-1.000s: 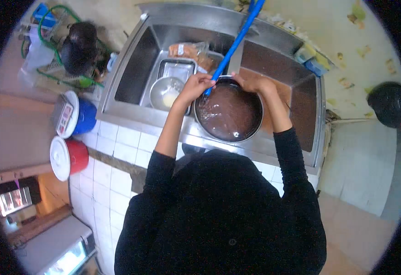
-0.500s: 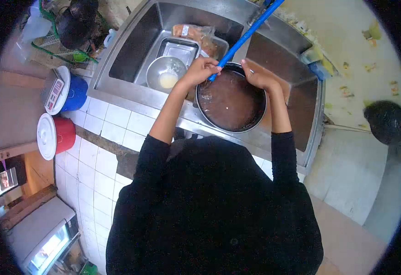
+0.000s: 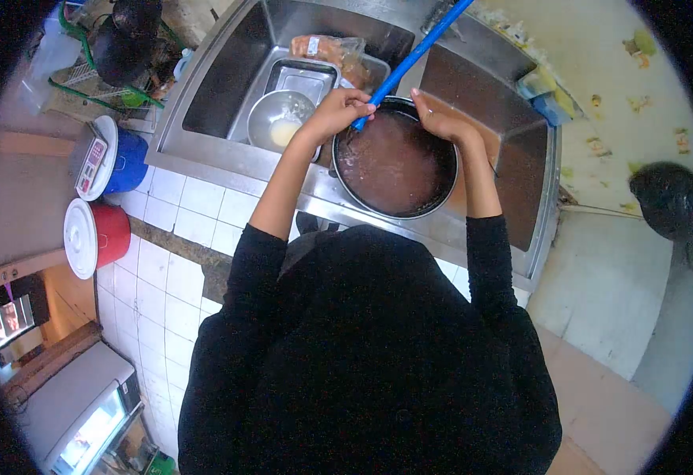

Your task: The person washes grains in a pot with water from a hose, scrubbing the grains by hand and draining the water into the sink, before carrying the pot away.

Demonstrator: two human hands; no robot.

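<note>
A large round pot (image 3: 396,170) with a dark rim holds murky brown liquid, at the front of the sink between its two basins. My left hand (image 3: 340,115) is closed round a blue hose (image 3: 410,62) near its lower end, which points into the pot. At the pot's far right rim is my right hand (image 3: 444,123), its thumb outside and its fingers over the edge, gripping it; some fingertips are hidden. Left of my left hand, a metal bowl (image 3: 263,119) contains something pale yellow.
The left basin (image 3: 218,119) also has metal trays (image 3: 303,77) and a bagged orange-brown food pack (image 3: 326,51). Brown water (image 3: 512,190) covers the right basin. Red (image 3: 113,235) and blue (image 3: 129,161) lidded buckets stand at left, a scale (image 3: 91,166) on the blue one.
The view has shifted slightly, so the sink and pot appear a little higher and further left. Both hands keep their places at the hose and the pot's rim.
</note>
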